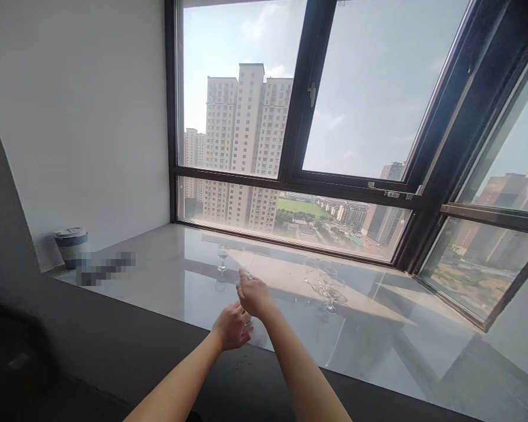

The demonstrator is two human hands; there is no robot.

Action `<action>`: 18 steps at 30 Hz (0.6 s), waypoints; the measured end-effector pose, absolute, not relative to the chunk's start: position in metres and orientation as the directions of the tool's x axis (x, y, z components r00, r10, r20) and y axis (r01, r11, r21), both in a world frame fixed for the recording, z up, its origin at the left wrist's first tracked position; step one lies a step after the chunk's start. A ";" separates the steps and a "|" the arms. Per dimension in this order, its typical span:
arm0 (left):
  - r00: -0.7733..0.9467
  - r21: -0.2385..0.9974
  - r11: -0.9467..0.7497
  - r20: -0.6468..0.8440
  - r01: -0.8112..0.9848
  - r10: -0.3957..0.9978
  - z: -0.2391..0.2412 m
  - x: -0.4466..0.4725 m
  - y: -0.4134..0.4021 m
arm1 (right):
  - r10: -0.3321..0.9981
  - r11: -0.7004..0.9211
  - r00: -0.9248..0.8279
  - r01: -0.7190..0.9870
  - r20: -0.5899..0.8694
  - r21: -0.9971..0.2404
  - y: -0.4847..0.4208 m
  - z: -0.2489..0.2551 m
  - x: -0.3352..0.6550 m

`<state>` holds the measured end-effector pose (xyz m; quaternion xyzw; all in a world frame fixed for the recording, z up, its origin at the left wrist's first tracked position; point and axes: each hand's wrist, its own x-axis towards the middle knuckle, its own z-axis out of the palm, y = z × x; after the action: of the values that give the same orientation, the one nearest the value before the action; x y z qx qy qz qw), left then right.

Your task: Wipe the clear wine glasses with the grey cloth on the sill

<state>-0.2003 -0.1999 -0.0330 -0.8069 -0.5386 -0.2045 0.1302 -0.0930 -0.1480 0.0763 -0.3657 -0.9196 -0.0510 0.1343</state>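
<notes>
Both my hands reach out over a glossy marble window ledge (158,275). My right hand (254,294) is curled, its fingers pinched on the top of a clear glass whose rim barely shows at its fingertips. Just below it, my left hand (231,326) is closed around the lower part of the same glass (247,320), which is mostly hidden. A small stemmed wine glass (222,257) stands upright on the ledge beyond my hands. To the right, a cluster of several clear stemmed glasses (328,284) stands in the sunlit patch.
A round blue and white container (71,245) sits at the ledge's far left against the white wall, with a blurred-out object (105,267) beside it. Large dark-framed windows (290,176) rise behind the ledge. A dark counter edge (114,346) runs along the front.
</notes>
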 end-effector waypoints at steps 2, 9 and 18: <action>0.336 0.011 -0.385 0.469 0.923 0.817 -0.032 -0.200 -0.200 | 0.632 0.750 -0.734 0.660 0.248 0.042 -0.149 0.077 -0.095; 0.320 0.030 -0.370 0.442 0.929 0.838 -0.028 -0.199 -0.202 | 0.627 0.743 -0.730 0.665 0.273 0.075 -0.154 0.075 -0.102; 0.315 0.056 -0.371 0.420 0.927 0.851 -0.027 -0.199 -0.204 | 0.695 0.685 -0.579 0.713 0.426 -0.150 -0.146 0.065 -0.096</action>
<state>-0.1994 -0.2039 -0.0267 -0.8049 -0.5522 -0.1936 0.0981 -0.0961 -0.1455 0.0653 -0.3965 -0.8882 -0.0191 0.2313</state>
